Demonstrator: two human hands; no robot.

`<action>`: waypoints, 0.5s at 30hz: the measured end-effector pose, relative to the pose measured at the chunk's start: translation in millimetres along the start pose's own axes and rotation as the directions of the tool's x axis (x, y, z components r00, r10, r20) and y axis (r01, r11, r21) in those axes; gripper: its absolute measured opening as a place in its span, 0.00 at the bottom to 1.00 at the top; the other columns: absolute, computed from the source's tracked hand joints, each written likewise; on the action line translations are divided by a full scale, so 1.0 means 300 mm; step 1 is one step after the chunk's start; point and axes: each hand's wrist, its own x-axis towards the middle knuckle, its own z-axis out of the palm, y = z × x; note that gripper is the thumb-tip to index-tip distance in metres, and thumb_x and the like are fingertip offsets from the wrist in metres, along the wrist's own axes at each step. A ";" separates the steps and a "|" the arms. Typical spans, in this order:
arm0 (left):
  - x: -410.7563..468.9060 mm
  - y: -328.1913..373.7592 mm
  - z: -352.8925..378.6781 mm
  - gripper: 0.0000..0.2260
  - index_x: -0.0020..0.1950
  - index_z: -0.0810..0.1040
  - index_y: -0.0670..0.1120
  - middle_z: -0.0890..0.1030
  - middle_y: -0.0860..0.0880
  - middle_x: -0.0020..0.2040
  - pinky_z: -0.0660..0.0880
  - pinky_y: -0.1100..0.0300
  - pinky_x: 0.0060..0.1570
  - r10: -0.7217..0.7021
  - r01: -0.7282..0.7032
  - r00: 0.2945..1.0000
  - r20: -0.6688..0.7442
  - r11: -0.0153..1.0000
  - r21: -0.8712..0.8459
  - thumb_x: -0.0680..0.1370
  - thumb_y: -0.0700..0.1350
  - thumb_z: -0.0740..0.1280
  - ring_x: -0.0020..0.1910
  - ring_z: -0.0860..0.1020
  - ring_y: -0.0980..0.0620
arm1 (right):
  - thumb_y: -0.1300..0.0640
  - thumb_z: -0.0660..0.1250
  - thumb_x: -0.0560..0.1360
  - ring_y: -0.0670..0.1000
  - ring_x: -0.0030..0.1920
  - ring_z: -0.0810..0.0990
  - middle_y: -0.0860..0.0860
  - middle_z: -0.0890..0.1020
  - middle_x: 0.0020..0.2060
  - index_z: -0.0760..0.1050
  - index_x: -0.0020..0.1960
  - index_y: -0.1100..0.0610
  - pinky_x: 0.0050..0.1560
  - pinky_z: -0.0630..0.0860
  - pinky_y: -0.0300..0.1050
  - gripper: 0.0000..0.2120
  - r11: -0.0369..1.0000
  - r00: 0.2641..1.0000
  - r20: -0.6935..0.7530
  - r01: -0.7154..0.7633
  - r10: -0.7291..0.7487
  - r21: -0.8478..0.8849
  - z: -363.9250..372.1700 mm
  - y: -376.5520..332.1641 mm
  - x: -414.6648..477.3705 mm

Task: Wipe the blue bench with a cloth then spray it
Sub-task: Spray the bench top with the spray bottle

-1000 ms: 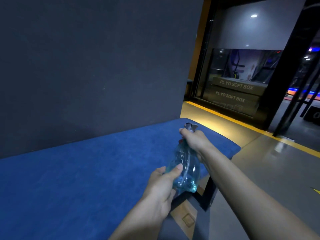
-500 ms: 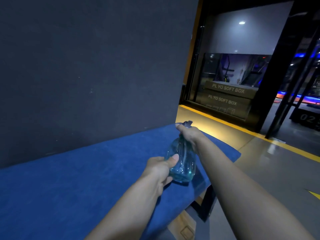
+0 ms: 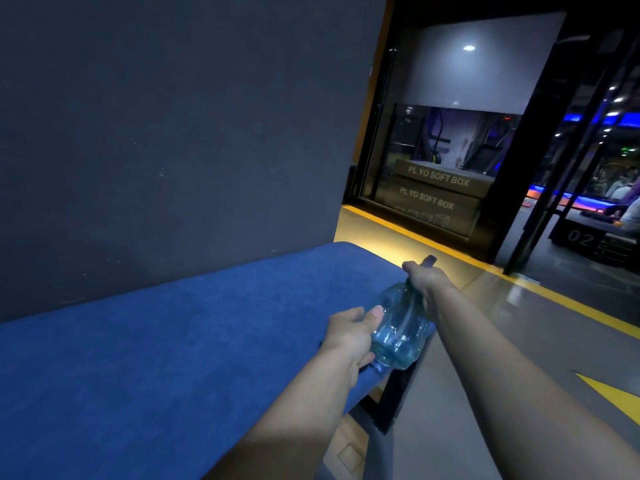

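Bottle in both hands: a clear, blue-tinted spray bottle was held over the near right edge of the blue bench. It was tilted, with its base toward the person and its dark spray head pointing to the far right. Whether the base touched the cushion could not be told.

The left hand gripped the bottle's lower body, the thumb laid along its left side and the other fingers curled beneath it. The right hand was wrapped round the neck just under the spray head. Its fingers were hidden on the far side, so the trigger itself was out of sight. Both forearms reached out from the near edge of the view.

The bench ran from the near left to its rounded far right end, its blue top set against a dark wall behind it. A black leg showed under the right end, below the bottle.

To the right lay a grey floor crossed by a yellow line, with part of a yellow marking at the near right. Beyond the line, behind glass, stood two stacked boxes lettered "PLYO SOFT BOX".
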 end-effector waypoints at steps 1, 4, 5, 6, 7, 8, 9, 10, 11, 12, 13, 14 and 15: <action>-0.004 -0.008 0.012 0.25 0.72 0.68 0.44 0.75 0.46 0.67 0.76 0.57 0.56 0.001 -0.001 1.000 -0.002 1.000 0.008 0.77 0.51 0.66 0.59 0.77 0.48 | 0.49 0.61 0.77 0.60 0.54 0.78 0.59 0.76 0.56 0.66 0.65 0.63 0.59 0.75 0.55 0.23 1.000 1.000 0.019 -0.014 0.013 0.011 -0.011 0.010 0.002; -0.042 -0.014 0.042 0.24 0.73 0.65 0.46 0.74 0.47 0.63 0.76 0.61 0.45 0.006 -0.006 1.000 -0.020 1.000 0.014 0.79 0.48 0.64 0.46 0.76 0.51 | 0.47 0.63 0.76 0.59 0.49 0.78 0.60 0.76 0.54 0.65 0.63 0.61 0.48 0.74 0.51 0.23 0.998 0.996 0.089 -0.023 0.017 0.061 -0.037 0.027 -0.005; -0.050 -0.018 0.050 0.23 0.73 0.65 0.46 0.74 0.47 0.63 0.76 0.61 0.46 0.000 0.000 1.000 -0.013 1.000 0.010 0.79 0.47 0.64 0.48 0.77 0.50 | 0.47 0.64 0.76 0.59 0.50 0.77 0.60 0.76 0.54 0.65 0.63 0.60 0.48 0.74 0.51 0.23 0.997 0.996 0.084 -0.023 0.017 0.072 -0.046 0.033 -0.005; -0.058 -0.023 0.057 0.22 0.73 0.66 0.46 0.74 0.48 0.65 0.77 0.59 0.51 -0.006 0.006 1.000 -0.010 1.000 -0.002 0.79 0.46 0.64 0.52 0.78 0.49 | 0.47 0.64 0.76 0.59 0.50 0.77 0.59 0.75 0.54 0.65 0.62 0.60 0.49 0.74 0.52 0.22 0.997 0.997 0.071 -0.021 0.016 0.075 -0.055 0.039 -0.005; -0.061 -0.029 0.064 0.18 0.69 0.69 0.47 0.76 0.48 0.64 0.77 0.58 0.54 -0.018 0.018 1.000 0.007 1.000 -0.009 0.79 0.46 0.63 0.54 0.78 0.49 | 0.47 0.64 0.76 0.59 0.51 0.77 0.59 0.75 0.53 0.66 0.61 0.60 0.51 0.74 0.52 0.22 0.997 0.999 0.051 -0.018 0.014 0.080 -0.066 0.046 -0.007; -0.072 -0.030 0.073 0.11 0.62 0.74 0.48 0.78 0.50 0.59 0.77 0.59 0.53 -0.030 0.030 0.999 0.026 0.999 -0.018 0.80 0.46 0.62 0.52 0.79 0.51 | 0.47 0.64 0.75 0.60 0.52 0.77 0.59 0.75 0.53 0.66 0.61 0.60 0.54 0.75 0.53 0.21 0.997 1.000 0.023 -0.014 0.013 0.072 -0.080 0.053 -0.007; -0.085 -0.029 0.085 0.06 0.55 0.75 0.49 0.78 0.52 0.54 0.77 0.62 0.50 -0.047 0.048 0.998 0.042 0.999 -0.022 0.80 0.45 0.62 0.47 0.79 0.54 | 0.47 0.64 0.75 0.60 0.53 0.77 0.59 0.75 0.53 0.66 0.61 0.60 0.57 0.75 0.55 0.22 0.998 1.000 -0.002 -0.017 0.017 0.060 -0.096 0.059 -0.011; -0.102 -0.028 0.097 0.05 0.55 0.75 0.49 0.78 0.52 0.54 0.75 0.64 0.48 -0.059 0.060 0.997 0.051 0.998 -0.029 0.81 0.45 0.61 0.46 0.78 0.55 | 0.47 0.64 0.75 0.61 0.54 0.77 0.60 0.75 0.53 0.66 0.62 0.61 0.58 0.75 0.56 0.23 0.999 0.999 -0.020 -0.031 0.032 0.042 -0.111 0.066 -0.012; -0.102 -0.039 0.107 0.10 0.61 0.74 0.48 0.78 0.51 0.59 0.75 0.63 0.51 -0.065 0.067 0.996 0.060 0.997 -0.034 0.81 0.45 0.61 0.48 0.77 0.53 | 0.47 0.63 0.76 0.62 0.54 0.77 0.61 0.75 0.54 0.66 0.62 0.62 0.58 0.75 0.56 0.23 0.999 0.998 -0.041 -0.037 0.038 0.033 -0.127 0.075 -0.013; -0.098 -0.049 0.119 0.16 0.68 0.70 0.47 0.76 0.49 0.65 0.74 0.61 0.56 -0.079 0.082 0.995 0.067 0.995 -0.048 0.80 0.45 0.61 0.54 0.78 0.51 | 0.48 0.62 0.76 0.61 0.52 0.77 0.61 0.76 0.54 0.66 0.61 0.63 0.55 0.75 0.55 0.22 0.999 0.997 -0.053 -0.046 0.047 0.019 -0.140 0.081 -0.021; -0.096 -0.057 0.129 0.18 0.70 0.67 0.46 0.75 0.48 0.67 0.74 0.58 0.61 -0.098 0.102 0.991 0.090 0.994 -0.049 0.80 0.45 0.62 0.59 0.77 0.49 | 0.47 0.62 0.76 0.61 0.50 0.77 0.61 0.76 0.54 0.65 0.60 0.64 0.51 0.75 0.53 0.22 0.998 0.997 -0.052 -0.057 0.058 0.012 -0.153 0.090 -0.023; -0.098 -0.060 0.138 0.17 0.69 0.69 0.45 0.75 0.47 0.66 0.73 0.54 0.64 -0.109 0.115 0.988 0.113 0.992 -0.050 0.80 0.46 0.62 0.61 0.77 0.48 | 0.47 0.62 0.76 0.60 0.49 0.77 0.62 0.77 0.55 0.66 0.61 0.65 0.47 0.74 0.52 0.24 0.997 0.997 -0.037 -0.071 0.071 0.010 -0.166 0.101 -0.023; -0.097 -0.066 0.142 0.13 0.64 0.72 0.45 0.77 0.47 0.63 0.73 0.52 0.65 -0.123 0.131 0.984 0.130 0.990 -0.058 0.80 0.46 0.62 0.60 0.77 0.47 | 0.46 0.62 0.75 0.61 0.48 0.78 0.62 0.78 0.56 0.66 0.62 0.64 0.46 0.75 0.52 0.25 0.997 0.997 -0.011 -0.079 0.080 0.012 -0.177 0.109 -0.021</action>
